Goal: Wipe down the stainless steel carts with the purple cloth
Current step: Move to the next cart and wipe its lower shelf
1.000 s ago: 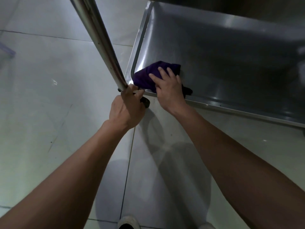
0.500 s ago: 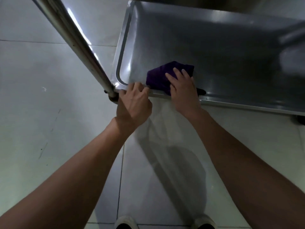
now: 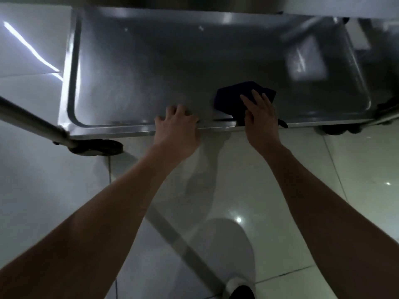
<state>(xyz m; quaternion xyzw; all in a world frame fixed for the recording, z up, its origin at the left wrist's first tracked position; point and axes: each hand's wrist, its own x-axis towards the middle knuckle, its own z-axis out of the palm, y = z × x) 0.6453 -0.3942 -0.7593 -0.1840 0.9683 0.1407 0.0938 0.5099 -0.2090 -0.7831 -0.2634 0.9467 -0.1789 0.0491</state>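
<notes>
Pressing flat, fingers spread, the right hand (image 3: 262, 121) is laid on the purple cloth (image 3: 235, 100) at the cart shelf's (image 3: 140, 72) front edge; that rim is gripped by the left hand's (image 3: 179, 128) curled fingers.

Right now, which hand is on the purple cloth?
The right hand, fingers spread flat on the purple cloth at the cart shelf's near edge. The left hand grips the bare rim, apart from the cloth.
</notes>
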